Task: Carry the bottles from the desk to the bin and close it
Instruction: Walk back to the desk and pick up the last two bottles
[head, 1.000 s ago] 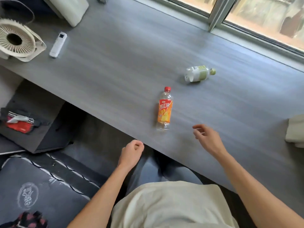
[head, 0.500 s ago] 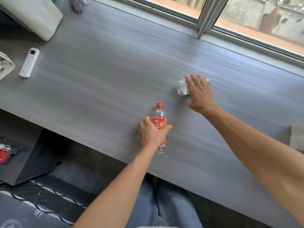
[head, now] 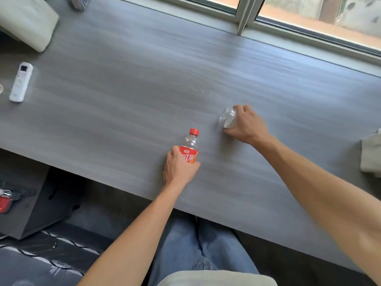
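On the grey desk (head: 127, 104), my left hand (head: 179, 168) is wrapped around the lower body of a clear bottle with a red cap and an orange-red label (head: 190, 147); the bottle lies with its cap pointing away from me. To its right, my right hand (head: 246, 125) is closed over a small clear bottle (head: 227, 118) lying on its side. Only that bottle's clear base end shows past my fingers. No bin is in view.
A white remote (head: 20, 81) lies at the desk's left, with a pale cushion (head: 24, 21) behind it. A light cloth-like thing (head: 371, 155) sits at the right edge. A window frame (head: 245, 15) runs along the back. A dark cabinet (head: 26, 205) stands below left.
Both hands went from hovering near the desk's front edge to the bottles and closed on them. The right hand now wraps the small bottle instead of resting flat on it.
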The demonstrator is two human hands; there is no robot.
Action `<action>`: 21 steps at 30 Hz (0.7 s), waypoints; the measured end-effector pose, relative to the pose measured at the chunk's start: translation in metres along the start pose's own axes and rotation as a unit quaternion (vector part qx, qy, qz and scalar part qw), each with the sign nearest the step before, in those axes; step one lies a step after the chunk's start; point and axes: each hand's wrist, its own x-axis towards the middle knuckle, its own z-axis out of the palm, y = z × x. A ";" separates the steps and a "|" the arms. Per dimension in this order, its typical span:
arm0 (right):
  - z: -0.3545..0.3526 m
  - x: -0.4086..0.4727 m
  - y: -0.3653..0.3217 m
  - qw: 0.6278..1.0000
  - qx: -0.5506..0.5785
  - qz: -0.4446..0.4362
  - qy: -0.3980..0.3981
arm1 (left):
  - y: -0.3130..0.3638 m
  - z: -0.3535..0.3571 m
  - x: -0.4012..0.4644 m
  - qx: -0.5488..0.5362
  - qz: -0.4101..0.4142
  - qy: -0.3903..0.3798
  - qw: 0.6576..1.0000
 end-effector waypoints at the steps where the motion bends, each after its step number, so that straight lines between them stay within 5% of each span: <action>1: 0.002 -0.013 0.003 1.000 0.020 0.011 -0.015 | -0.004 -0.004 -0.003 0.001 0.004 -0.014 1.000; 11: 0.032 -0.182 0.033 0.939 0.300 0.133 -0.101 | -0.067 -0.036 -0.068 0.086 0.024 -0.109 0.990; 21: 0.073 -0.298 0.052 0.883 0.368 0.281 -0.071 | -0.109 -0.044 -0.078 0.170 0.087 -0.199 0.961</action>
